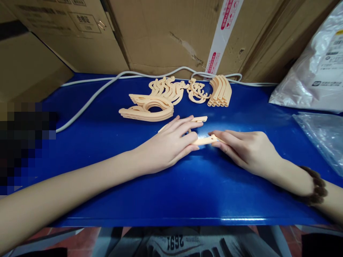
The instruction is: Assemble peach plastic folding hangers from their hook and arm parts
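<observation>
My left hand [177,137] lies over a beige plastic hanger piece [203,141], its thumb and fingers closed on it and covering much of its middle. At the right end of this piece, my right hand [245,148] pinches with thumb and fingertips; the exact contact is partly hidden. Another beige arm end [200,119] sticks out beyond the left fingertips. Just behind my left hand lies a stack of beige curved hanger frames [150,115] with a round opening.
Wavy beige hook parts [167,89], small curved parts [197,92] and a row of bent tube-like arms [220,91] lie at the back of the blue table [187,200]. A white cable [91,101] runs behind them. Cardboard boxes [166,32] stand behind; plastic bags [311,78] sit at right.
</observation>
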Motion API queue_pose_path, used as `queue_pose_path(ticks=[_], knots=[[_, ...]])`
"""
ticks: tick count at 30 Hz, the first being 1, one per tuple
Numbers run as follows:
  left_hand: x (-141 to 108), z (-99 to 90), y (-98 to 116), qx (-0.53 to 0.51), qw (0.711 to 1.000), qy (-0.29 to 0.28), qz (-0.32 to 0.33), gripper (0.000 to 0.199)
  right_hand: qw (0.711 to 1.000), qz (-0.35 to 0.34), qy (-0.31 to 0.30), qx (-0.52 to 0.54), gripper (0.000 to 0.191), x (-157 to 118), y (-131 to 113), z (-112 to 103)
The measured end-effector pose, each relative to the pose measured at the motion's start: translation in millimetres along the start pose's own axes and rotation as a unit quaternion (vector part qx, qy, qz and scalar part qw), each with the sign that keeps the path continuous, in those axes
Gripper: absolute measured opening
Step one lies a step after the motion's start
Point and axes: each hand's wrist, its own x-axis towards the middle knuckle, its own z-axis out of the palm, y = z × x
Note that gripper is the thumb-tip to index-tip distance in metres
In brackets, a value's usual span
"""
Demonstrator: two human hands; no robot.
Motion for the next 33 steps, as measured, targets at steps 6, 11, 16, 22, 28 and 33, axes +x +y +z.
queue_pose_path(ticks=[6,11,16,22,28,33], knots=[[0.6,-0.3,0.8,0.0,1.0,-0.001,0.0,0.026,0.999,-0.015,0.015,-0.035,0.038,-0.4,0.1,0.0],[0.1,0.2,0.1,0.0,1.0,0.001,-0.002,0.026,0.998,-0.015,0.003,-0.066,0.035,0.0,-0.3,-0.3],[0.1,0.2,-0.7,0.002,1.0,-0.001,0.0,0.026,0.992,-0.036,0.025,-0.118,0.03,1.6,-1.7,-2.4],[0.4,0.5,0.1,0.004,1.0,-0.003,-0.002,0.027,0.991,-0.045,0.035,-0.122,0.028,2.4,-1.8,-4.2],[-0.1,0.6,-0.8,-0.003,1.0,-0.002,0.0,0.027,0.988,-0.063,0.043,-0.136,0.026,2.2,-1.1,-5.6],[0.0,0.4,-0.7,-0.002,1.0,-0.009,0.001,0.026,0.984,-0.073,0.054,-0.151,0.024,1.3,-0.6,-4.7]])
